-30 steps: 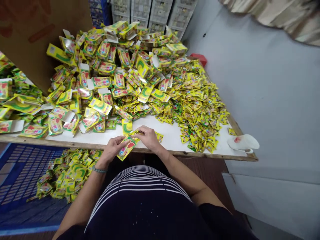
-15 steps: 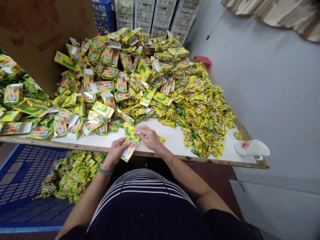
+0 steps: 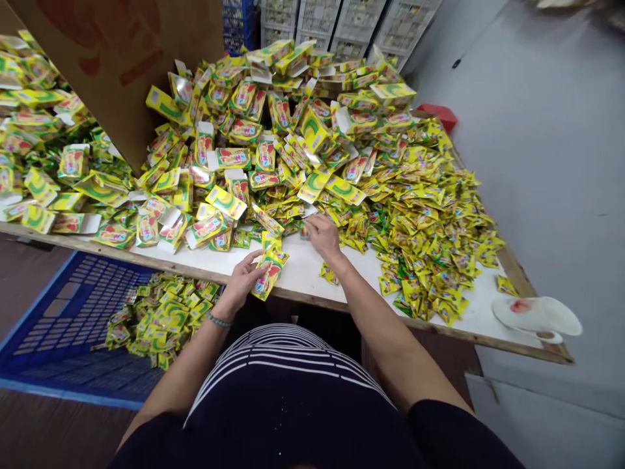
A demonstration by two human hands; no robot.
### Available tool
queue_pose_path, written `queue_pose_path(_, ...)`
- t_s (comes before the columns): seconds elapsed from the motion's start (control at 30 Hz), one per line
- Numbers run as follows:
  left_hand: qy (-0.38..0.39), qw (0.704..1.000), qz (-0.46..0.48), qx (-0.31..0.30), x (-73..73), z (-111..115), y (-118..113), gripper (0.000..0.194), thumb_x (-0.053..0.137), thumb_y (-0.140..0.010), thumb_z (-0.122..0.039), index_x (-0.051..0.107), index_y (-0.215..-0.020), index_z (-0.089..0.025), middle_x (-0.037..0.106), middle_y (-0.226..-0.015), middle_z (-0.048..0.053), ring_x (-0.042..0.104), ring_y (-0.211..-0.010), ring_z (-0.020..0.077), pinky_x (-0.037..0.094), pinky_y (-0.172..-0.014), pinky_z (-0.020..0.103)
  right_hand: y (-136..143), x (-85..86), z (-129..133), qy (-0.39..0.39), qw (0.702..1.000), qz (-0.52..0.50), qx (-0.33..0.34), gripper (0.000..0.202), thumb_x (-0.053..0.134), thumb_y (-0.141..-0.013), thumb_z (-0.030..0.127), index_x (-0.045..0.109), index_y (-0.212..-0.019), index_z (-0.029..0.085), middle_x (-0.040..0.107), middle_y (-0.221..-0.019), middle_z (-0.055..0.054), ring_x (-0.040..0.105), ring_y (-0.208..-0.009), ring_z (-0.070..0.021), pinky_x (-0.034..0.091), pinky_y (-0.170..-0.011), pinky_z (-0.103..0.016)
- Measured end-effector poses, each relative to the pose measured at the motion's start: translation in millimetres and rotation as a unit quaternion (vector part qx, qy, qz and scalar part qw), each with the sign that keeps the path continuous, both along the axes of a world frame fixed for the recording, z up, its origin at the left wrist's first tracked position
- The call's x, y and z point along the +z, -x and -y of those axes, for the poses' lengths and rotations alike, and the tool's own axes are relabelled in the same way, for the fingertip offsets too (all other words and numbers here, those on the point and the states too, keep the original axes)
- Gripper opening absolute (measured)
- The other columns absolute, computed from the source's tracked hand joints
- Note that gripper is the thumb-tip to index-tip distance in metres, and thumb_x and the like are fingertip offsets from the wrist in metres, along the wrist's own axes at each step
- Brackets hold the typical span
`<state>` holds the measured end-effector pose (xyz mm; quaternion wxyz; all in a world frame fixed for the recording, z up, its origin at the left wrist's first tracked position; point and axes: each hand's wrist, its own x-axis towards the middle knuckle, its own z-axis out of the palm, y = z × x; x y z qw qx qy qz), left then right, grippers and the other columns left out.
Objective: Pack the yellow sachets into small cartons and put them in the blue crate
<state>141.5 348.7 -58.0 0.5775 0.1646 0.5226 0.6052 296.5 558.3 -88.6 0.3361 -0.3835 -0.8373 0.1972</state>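
Observation:
My left hand (image 3: 243, 281) grips a small yellow-and-green carton (image 3: 269, 277) with a red picture, tilted above the table's front edge. Just behind it is another yellow piece of packaging (image 3: 271, 241); whether it touches the held carton I cannot tell. My right hand (image 3: 323, 236) is at the near edge of the heap of small yellow sachets (image 3: 415, 221), fingers bent together and pointing down. What lies between those fingertips is hidden. A few loose sachets (image 3: 329, 273) rest on the white tabletop (image 3: 305, 277) beside my right forearm.
Many cartons (image 3: 234, 156) are piled across the table, beside a large brown cardboard box (image 3: 141, 85). Below left, a blue crate (image 3: 73, 326) holds filled-looking packs. A white scoop (image 3: 534, 314) lies at the right corner. A grey wall stands at right.
My right hand has left the carton and moved away and to the right, up to the sachets. My left hand keeps its carton. The view has swung left.

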Motion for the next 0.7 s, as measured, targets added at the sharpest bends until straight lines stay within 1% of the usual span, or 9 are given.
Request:
queue_pose_path(0.07, 0.002, 1.000, -0.005, -0.003, -4.4, -2, -1, 0.079, 0.092, -0.058, -0.041, 0.060, -0.125, -0.015, 0.076, -0.079, 0.003, 0.069, -0.067, 0.0155, 0.053, -0.065, 0.024, -14, 3.7, 16, 0.073, 0.995, -0.052, -0.036, 0.028, 0.050, -0.095, 0.036, 0.070, -0.086, 0.019, 0.064, -0.076, -0.003, 0.055, -0.071, -0.0178, 0.044, -0.072, -0.030)
queue_pose_path(0.13, 0.003, 1.000, -0.018, -0.013, -8.6, -4, -4, 0.079, 0.091, -0.058, -0.042, 0.060, -0.125, -0.014, 0.076, -0.079, 0.003, 0.070, -0.068, 0.0162, 0.053, -0.066, 0.025, -25, 7.1, 35, 0.146, 0.983, -0.093, -0.058, 0.031, 0.050, -0.094, 0.043, 0.067, -0.083, 0.020, 0.058, -0.068, 0.001, 0.051, -0.064, -0.0159, 0.042, -0.066, -0.029)
queue_pose_path(0.23, 0.003, 0.998, -0.051, -0.040, -14.2, -8, -9, 0.077, 0.090, -0.060, -0.044, 0.062, -0.125, -0.013, 0.076, -0.080, 0.004, 0.069, -0.068, 0.0168, 0.052, -0.065, 0.026, -27, 9.1, 59, 0.235, 0.956, -0.170, -0.054, 0.032, 0.054, -0.089, 0.050, 0.064, -0.083, 0.020, 0.061, -0.073, 0.000, 0.054, -0.068, -0.0155, 0.045, -0.067, -0.027)
queue_pose_path(0.33, 0.006, 0.996, -0.076, -0.053, -16.9, -10, -13, 0.076, 0.089, -0.060, -0.045, 0.064, -0.124, -0.013, 0.076, -0.084, 0.005, 0.069, -0.068, 0.0175, 0.052, -0.065, 0.027, -24, 5.8, 65, 0.290, 0.934, -0.206, -0.038, 0.034, 0.061, -0.083, 0.053, 0.066, -0.088, 0.020, 0.067, -0.080, -0.001, 0.059, -0.072, -0.0163, 0.048, -0.070, -0.028)
queue_pose_path(0.43, 0.021, 0.995, -0.091, -0.041, -14.3, -9, -13, 0.080, 0.089, -0.058, -0.047, 0.063, -0.125, -0.013, 0.077, -0.084, 0.006, 0.070, -0.069, 0.0190, 0.052, -0.065, 0.028, -31, -3.6, 56, 0.285, 0.940, -0.178, -0.062, 0.037, 0.062, -0.079, 0.055, 0.069, -0.088, 0.020, 0.070, -0.083, -0.004, 0.063, -0.077, -0.0184, 0.050, -0.075, -0.030)
queue_pose_path(0.5, 0.030, 0.994, -0.099, -0.033, -10.4, -8, -12, 0.082, 0.089, -0.058, -0.049, 0.062, -0.126, -0.012, 0.076, -0.081, 0.006, 0.070, -0.069, 0.0199, 0.053, -0.066, 0.029, -41, -12.3, 47, 0.270, 0.951, -0.120, -0.085, 0.037, 0.067, -0.076, 0.053, 0.070, -0.091, 0.019, 0.070, -0.082, -0.003, 0.063, -0.078, -0.0195, 0.049, -0.075, -0.032)
queue_pose_path(0.6, 0.032, 0.995, -0.094, -0.029, -5.2, -6, -12, 0.085, 0.089, -0.056, -0.050, 0.061, -0.127, -0.012, 0.076, -0.078, 0.005, 0.070, -0.070, 0.0204, 0.054, -0.069, 0.030, -56, -23.4, 41, 0.246, 0.964, -0.010, -0.097, 0.045, 0.079, -0.068, 0.045, 0.071, -0.104, 0.019, 0.068, -0.079, -0.001, 0.061, -0.074, -0.0190, 0.048, -0.072, -0.032)
queue_pose_path(0.63, 0.031, 0.995, -0.087, -0.030, -4.2, -6, -12, 0.085, 0.090, -0.056, -0.050, 0.061, -0.127, -0.012, 0.076, -0.078, 0.005, 0.070, -0.070, 0.0203, 0.054, -0.070, 0.031, -60, -25.4, 42, 0.228, 0.969, 0.020, -0.096, 0.047, 0.080, -0.068, 0.042, 0.071, -0.107, 0.019, 0.068, -0.081, -0.001, 0.061, -0.073, -0.0187, 0.047, -0.072, -0.032)
queue_pose_path(0.7, 0.028, 0.996, -0.072, -0.035, -3.1, -7, -15, 0.085, 0.090, -0.056, -0.048, 0.061, -0.127, -0.012, 0.076, -0.077, 0.004, 0.070, -0.070, 0.0199, 0.054, -0.070, 0.031, -64, -26.2, 47, 0.174, 0.979, 0.066, -0.088, 0.042, 0.079, -0.073, 0.038, 0.071, -0.109, 0.019, 0.067, -0.085, -0.003, 0.060, -0.076, -0.0196, 0.047, -0.074, -0.033)
